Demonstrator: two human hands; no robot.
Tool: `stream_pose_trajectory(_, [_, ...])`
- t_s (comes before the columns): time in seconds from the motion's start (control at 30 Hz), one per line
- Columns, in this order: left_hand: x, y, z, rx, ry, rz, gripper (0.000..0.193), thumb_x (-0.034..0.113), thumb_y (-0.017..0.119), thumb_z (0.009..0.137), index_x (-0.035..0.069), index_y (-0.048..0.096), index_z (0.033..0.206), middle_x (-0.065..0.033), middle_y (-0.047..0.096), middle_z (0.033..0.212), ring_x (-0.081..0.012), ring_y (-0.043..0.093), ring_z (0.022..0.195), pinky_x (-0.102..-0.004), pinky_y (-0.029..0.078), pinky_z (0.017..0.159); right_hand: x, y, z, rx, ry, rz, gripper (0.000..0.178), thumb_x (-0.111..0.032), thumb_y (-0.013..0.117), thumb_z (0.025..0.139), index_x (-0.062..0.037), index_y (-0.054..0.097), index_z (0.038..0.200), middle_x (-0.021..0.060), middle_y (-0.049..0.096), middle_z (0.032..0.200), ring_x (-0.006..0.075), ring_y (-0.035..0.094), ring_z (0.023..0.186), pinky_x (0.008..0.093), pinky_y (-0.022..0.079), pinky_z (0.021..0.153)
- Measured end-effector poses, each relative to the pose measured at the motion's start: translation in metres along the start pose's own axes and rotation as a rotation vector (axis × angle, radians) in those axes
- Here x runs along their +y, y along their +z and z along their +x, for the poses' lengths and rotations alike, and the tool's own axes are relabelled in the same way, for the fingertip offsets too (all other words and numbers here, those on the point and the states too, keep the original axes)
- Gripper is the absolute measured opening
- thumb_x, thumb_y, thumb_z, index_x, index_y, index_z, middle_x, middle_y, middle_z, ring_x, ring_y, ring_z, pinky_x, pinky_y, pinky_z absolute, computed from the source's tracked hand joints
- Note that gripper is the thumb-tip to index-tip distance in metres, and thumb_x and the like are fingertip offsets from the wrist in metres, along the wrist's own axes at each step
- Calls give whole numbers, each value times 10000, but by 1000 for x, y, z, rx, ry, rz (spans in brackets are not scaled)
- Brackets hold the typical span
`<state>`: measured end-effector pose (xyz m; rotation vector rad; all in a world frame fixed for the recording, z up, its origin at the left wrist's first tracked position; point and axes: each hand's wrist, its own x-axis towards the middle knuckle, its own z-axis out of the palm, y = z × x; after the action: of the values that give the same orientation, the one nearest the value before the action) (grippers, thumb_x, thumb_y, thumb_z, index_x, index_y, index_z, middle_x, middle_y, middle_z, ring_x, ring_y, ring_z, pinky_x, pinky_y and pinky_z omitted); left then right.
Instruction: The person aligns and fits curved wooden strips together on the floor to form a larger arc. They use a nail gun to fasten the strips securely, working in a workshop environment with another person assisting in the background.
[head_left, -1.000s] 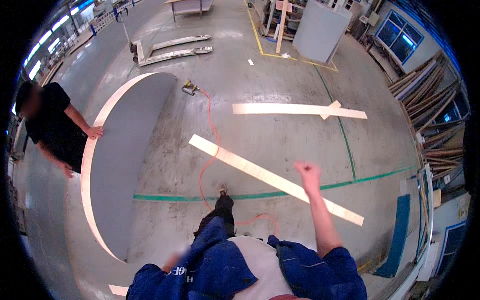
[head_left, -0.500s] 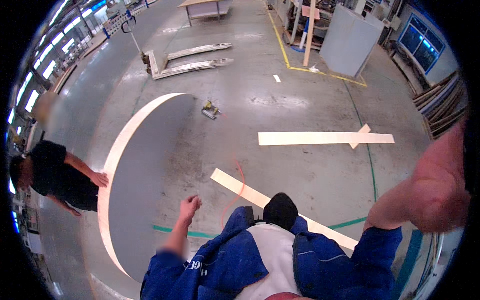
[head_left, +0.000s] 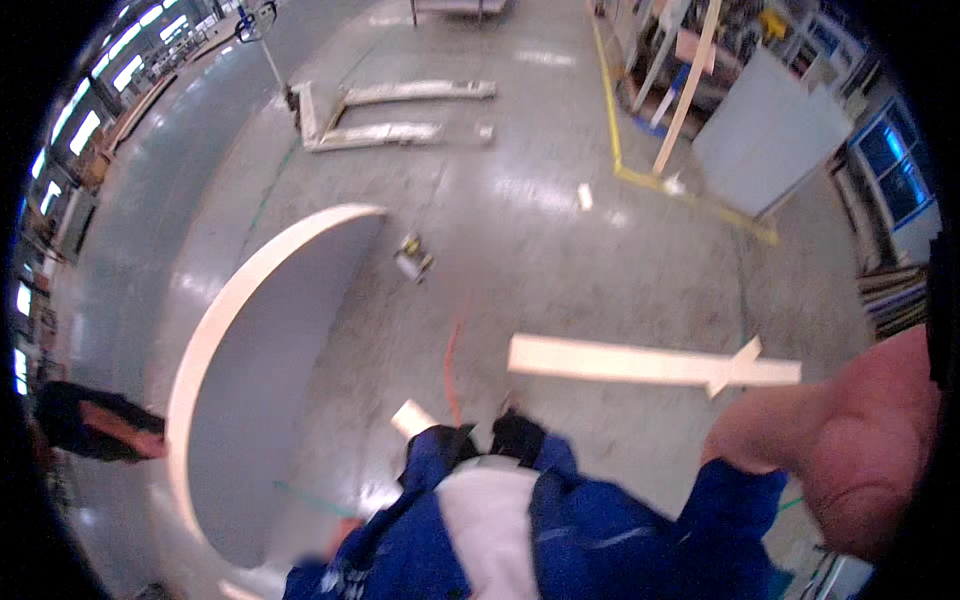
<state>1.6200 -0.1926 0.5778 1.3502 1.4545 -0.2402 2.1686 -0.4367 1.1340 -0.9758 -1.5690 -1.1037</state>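
Note:
Low in the view, a blurred patch of my left hand or wrist (head_left: 345, 530) shows beside my blue sleeve; its fingers cannot be made out, and nothing visible is held there. My right arm (head_left: 830, 430) is bent and bare below the sleeve, large at the right rim, with the hand out of view. Left of me a big grey panel (head_left: 270, 370) with a curved, pale wooden edge (head_left: 215, 310) stands over the floor. Another person's hand (head_left: 150, 446) rests at that edge's outer side.
Two pale boards cross ahead right: a long one (head_left: 620, 358) and a short one (head_left: 735, 367). Another board end (head_left: 410, 418) shows by my legs. A yellow-green handheld tool (head_left: 413, 258) and red hose (head_left: 452, 365) lie on the floor. Farther off are a pallet jack (head_left: 390, 133) and grey cabinet (head_left: 770, 130).
My view has shifted. My left hand has drawn back low beside my body. The other person at the panel's edge is lower in view. The long board appears nearer to me.

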Motion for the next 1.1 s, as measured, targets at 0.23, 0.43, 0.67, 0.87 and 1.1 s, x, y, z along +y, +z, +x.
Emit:
stream_pose_trajectory(0.23, [-66,30,-10,-183,65,204,297,278,584,961,51,720,1097,-156,723,1082,-337,664,1022,-470,501,876,148,133,-56,41,108,148,296,-96,580,970,-33,674,1244,179,604,1387,290,539,1331,397,383,1143])
stream_pose_trajectory(0.43, [96,113,147,104,-381,-607,342,288,621,967,-31,706,1055,-99,715,834,-169,687,716,-310,548,647,265,326,-165,-190,532,239,319,-78,599,960,-32,674,1267,173,594,1411,284,527,1354,387,368,1159])
stream_pose_trajectory(0.67, [297,115,274,84,-162,-769,320,202,624,987,-28,659,1207,-101,721,915,-151,696,814,-276,554,705,389,347,-504,-1783,1423,-14,436,-259,605,984,-31,599,1356,189,706,1118,265,666,1004,390,500,876])
stream_pose_trajectory(0.87, [428,139,437,-43,-50,-142,354,252,632,909,58,686,1200,-218,718,1042,-373,696,983,-441,547,884,375,199,-723,-2370,1780,426,376,-273,630,950,-48,694,1244,148,744,1106,231,693,1010,392,536,870])
stream_pose_trajectory(1.1, [430,270,725,-49,-97,-64,284,227,618,923,3,698,1077,-253,706,958,-429,679,934,-480,542,876,325,464,-959,-2175,1766,337,382,-284,652,924,-31,701,1206,154,742,1091,259,694,1000,404,539,850])
